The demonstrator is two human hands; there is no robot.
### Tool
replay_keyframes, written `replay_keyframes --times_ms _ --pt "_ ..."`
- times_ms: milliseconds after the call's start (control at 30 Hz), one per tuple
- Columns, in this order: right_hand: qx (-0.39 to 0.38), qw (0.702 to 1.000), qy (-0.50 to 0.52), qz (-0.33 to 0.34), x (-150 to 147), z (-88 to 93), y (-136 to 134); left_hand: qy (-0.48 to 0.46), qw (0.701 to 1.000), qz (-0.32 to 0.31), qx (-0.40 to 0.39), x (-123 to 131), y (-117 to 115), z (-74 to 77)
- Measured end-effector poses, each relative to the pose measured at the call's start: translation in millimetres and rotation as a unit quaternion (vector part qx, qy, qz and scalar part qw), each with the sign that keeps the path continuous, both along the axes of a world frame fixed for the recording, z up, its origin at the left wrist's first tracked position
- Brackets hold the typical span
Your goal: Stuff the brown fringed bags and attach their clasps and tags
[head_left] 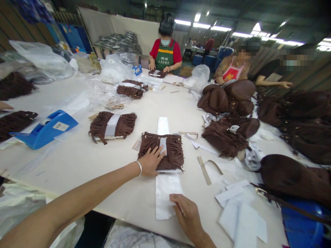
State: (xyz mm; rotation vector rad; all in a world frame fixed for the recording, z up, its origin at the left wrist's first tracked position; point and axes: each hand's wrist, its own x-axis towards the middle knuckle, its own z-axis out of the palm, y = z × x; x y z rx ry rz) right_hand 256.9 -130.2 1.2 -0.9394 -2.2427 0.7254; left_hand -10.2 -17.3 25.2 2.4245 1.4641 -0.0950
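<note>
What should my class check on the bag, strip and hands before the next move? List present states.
1. Left hand resting on the fringed bag: ok.
2. Right hand pinching the white strip near its edge: ok.
3. Strip showing beyond the bag's near and far edges: ok.
4. Strip's near end folded over the bag: not ok, it lies outspread.
5. Strip unbroken beneath the bag: cannot tell, hidden.

The nearest fringed bag (172,151) is showing dark brown, its eyelets (171,138) glinting gold, while the wrapping strip (167,187) is gleaming white. The tape dispenser (42,133) is standing out bright blue. One bib apron (168,54) is showing green, its orange-yellow band (165,50) and white lettering (163,59) contrasting with a red shirt (178,57).
</note>
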Motion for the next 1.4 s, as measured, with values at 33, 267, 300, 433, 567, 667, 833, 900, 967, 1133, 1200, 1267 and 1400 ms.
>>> replay_keyframes --times_ms 33,267,300,433,567,667,833,900,967,1133,1200,1267,1400 --pt "0.004 1.0 0.001 0.001 0 1.1 0 0.001 1.0 0.002 0.004 0 -1 -0.7" --pt "-0.031 0.995 0.026 -0.096 -34 41.8 43 0.003 1.0 0.005 0.003 3 -3 -1.3" --pt "-0.03 0.994 0.029 -0.1 -45 49.4 56 0.002 1.0 0.005 -0.002 3 -3 -0.7" --pt "-0.038 0.994 0.043 -0.096 -83 64.8 110 -0.012 0.999 -0.011 -0.029 -3 2 1.2" --pt "-0.111 0.986 0.027 -0.124 -101 54.2 147 -0.042 0.998 -0.033 -0.037 -10 4 -0.3" --pt "-0.141 0.979 -0.028 -0.146 -103 39.7 161 -0.062 0.997 -0.031 -0.024 -12 3 -3.0" --pt "-0.105 0.976 -0.112 -0.158 -104 25.8 171 -0.117 0.992 -0.025 -0.031 -19 4 -3.6" --pt "-0.104 0.974 -0.129 -0.156 -105 25.5 173 -0.144 0.988 -0.025 -0.054 -22 6 -3.1" --pt "-0.107 0.97 -0.144 -0.161 -105 26.4 174 -0.161 0.985 -0.015 -0.064 -23 6 -3.6" --pt "-0.121 0.971 -0.119 -0.171 -105 24.3 173 -0.152 0.987 0.022 -0.047 -20 3 -7.8" --pt "-0.163 0.971 -0.053 -0.166 -101 24.4 170 -0.141 0.988 0.018 -0.055 -19 3 -7.1" --pt "-0.224 0.961 0.041 -0.154 -93 29.2 162 -0.124 0.99 -0.002 -0.071 -20 4 -5.2" --pt "-0.287 0.937 0.172 -0.096 -65 54.5 125 -0.079 0.994 -0.028 -0.075 -18 5 -4.3"
